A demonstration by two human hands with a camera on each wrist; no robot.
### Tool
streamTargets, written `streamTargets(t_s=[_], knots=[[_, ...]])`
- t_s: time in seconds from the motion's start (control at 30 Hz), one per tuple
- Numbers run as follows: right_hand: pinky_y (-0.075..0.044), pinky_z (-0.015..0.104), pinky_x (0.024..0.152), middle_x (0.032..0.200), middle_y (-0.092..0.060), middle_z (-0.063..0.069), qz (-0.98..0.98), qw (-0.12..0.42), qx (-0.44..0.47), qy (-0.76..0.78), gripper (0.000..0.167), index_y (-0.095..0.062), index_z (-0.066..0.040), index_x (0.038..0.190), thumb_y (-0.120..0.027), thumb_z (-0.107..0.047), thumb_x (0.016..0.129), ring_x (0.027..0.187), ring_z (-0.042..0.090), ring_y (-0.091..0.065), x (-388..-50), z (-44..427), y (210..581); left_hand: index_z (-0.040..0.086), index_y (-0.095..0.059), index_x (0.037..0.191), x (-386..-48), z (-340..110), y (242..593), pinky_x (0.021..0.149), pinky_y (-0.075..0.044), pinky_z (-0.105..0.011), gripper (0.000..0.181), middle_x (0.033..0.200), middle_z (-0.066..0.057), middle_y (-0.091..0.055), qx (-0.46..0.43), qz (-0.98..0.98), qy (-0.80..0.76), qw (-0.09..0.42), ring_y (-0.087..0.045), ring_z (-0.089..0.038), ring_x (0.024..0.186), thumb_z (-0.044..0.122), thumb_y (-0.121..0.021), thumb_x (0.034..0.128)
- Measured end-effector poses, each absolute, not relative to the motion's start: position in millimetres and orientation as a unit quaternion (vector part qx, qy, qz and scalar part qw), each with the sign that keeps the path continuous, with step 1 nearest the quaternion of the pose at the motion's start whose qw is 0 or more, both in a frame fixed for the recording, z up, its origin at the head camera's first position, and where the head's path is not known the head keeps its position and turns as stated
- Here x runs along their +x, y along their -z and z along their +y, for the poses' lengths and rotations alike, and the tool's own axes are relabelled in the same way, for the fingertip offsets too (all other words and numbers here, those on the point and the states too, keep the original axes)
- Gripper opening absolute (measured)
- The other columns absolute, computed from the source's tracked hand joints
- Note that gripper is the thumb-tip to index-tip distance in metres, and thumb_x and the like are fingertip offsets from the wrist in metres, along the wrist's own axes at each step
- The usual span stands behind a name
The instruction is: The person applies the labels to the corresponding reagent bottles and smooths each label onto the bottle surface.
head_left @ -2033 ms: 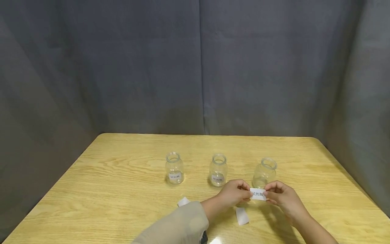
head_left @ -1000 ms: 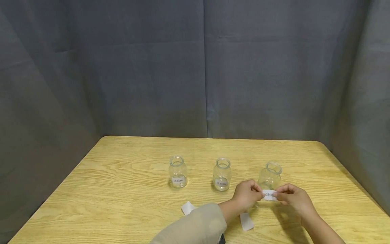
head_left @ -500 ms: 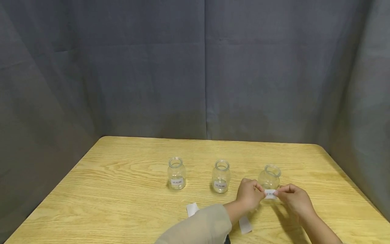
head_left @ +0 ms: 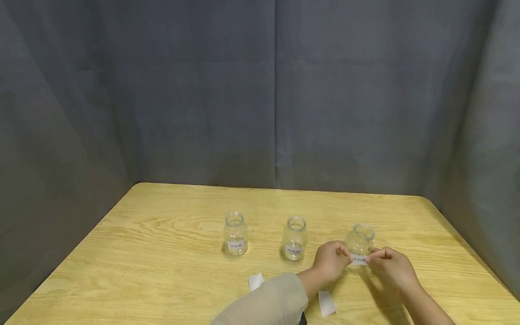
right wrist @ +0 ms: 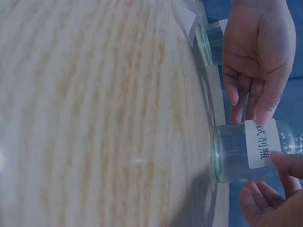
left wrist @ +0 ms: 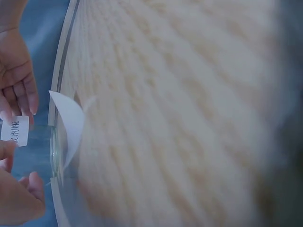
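Note:
A white label (head_left: pixel 359 259) with printed characters lies against the front of the rightmost clear glass jar (head_left: pixel 359 239). My left hand (head_left: pixel 329 262) holds the label's left end between thumb and fingers; my right hand (head_left: pixel 393 267) pinches the right end. Seen from the right wrist, the label (right wrist: pixel 262 143) lies flat along the jar's side (right wrist: pixel 232 156), and the right thumb presses its edge. In that view the left hand (right wrist: pixel 258 52) reaches in from above. Fingertips behind the label are partly hidden.
Two more glass jars, the left one (head_left: pixel 235 230) and the middle one (head_left: pixel 295 234), bear matching labels. White paper pieces lie near the left sleeve, one (head_left: pixel 256 281) left and one (head_left: pixel 327 303) right. Grey curtain (head_left: pixel 203 90) stands behind the wooden table (head_left: pixel 162 271).
Both hands have moved right with the label, bringing it from in front of the rightmost jar onto its front. Over the last half second they have barely moved. The head view has shifted slightly.

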State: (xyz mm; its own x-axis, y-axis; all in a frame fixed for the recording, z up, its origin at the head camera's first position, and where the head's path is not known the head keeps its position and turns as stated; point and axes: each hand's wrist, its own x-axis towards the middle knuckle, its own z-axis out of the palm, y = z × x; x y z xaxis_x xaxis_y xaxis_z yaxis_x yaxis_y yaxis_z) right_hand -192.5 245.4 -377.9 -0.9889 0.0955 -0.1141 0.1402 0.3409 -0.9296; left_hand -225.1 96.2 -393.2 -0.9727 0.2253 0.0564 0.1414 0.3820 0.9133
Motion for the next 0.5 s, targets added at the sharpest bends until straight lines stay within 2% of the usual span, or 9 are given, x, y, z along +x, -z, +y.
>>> streamTargets(t_s=[0.17, 0.23, 0.37, 0.5], knots=[[-0.024, 0.060, 0.087, 0.126, -0.033, 0.030, 0.824, 0.022, 0.064, 0.563, 0.022, -0.057, 0.004, 0.083, -0.061, -0.017, 0.079, 0.114, 0.049, -0.026, -194.1, 245.8, 375.7, 0.013, -0.056, 0.069, -228.0, 93.5, 391.6, 0.071, -0.043, -0.021, 0.012, 0.102, 0.006, -0.057, 0.122, 0.844, -0.521, 0.022, -0.052, -0.013, 0.092, 0.012, -0.067, 0.0734], [-0.025, 0.060, 0.087, 0.126, -0.032, 0.031, 0.828, 0.028, 0.058, 0.557, 0.023, -0.056, 0.004, 0.083, -0.061, -0.018, 0.079, 0.113, 0.051, -0.025, -194.1, 247.3, 375.6, 0.013, -0.057, 0.068, -227.7, 92.8, 391.3, 0.078, -0.042, -0.025, 0.012, 0.097, 0.008, -0.057, 0.126, 0.853, -0.505, 0.023, -0.051, -0.014, 0.094, 0.014, -0.067, 0.0733], [-0.027, 0.058, 0.087, 0.125, -0.034, 0.031, 0.837, 0.038, 0.055, 0.543, 0.023, -0.054, 0.004, 0.082, -0.061, -0.018, 0.079, 0.112, 0.050, -0.027, -194.3, 250.4, 374.9, 0.015, -0.056, 0.067, -226.8, 92.4, 391.3, 0.083, -0.041, -0.030, 0.013, 0.093, 0.010, -0.055, 0.130, 0.866, -0.481, 0.031, -0.050, -0.014, 0.097, 0.017, -0.068, 0.0727], [-0.037, 0.050, 0.083, 0.112, -0.046, 0.027, 0.853, 0.033, 0.043, 0.519, 0.033, -0.049, 0.007, 0.091, -0.065, -0.018, 0.076, 0.100, 0.041, -0.044, -197.2, 253.1, 374.9, 0.015, -0.055, 0.067, -228.0, 90.7, 391.1, 0.073, -0.043, -0.023, 0.015, 0.091, 0.010, -0.056, 0.133, 0.866, -0.481, 0.029, -0.051, -0.010, 0.087, 0.015, -0.069, 0.0714]])
